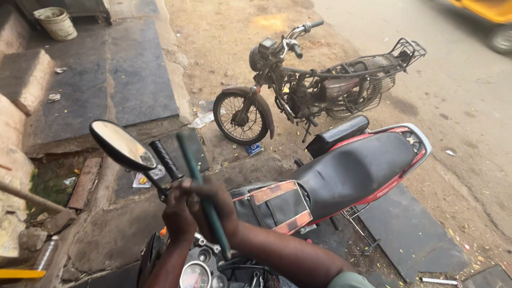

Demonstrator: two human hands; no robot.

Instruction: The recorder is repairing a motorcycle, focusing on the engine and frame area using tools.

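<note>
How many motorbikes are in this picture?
2. A stripped, seatless motorbike stands on the dirt near the road. A red motorbike with a black seat is close up, where the person's hands work at its handlebar. A yellow vehicle shows partly at the top right corner.

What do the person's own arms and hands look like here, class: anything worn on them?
Both forearms are bare, with no gloves, watch or rings visible on the left hand or right hand. A greyish-green sleeve edge shows on the right upper arm, at the bottom of the view.
</note>
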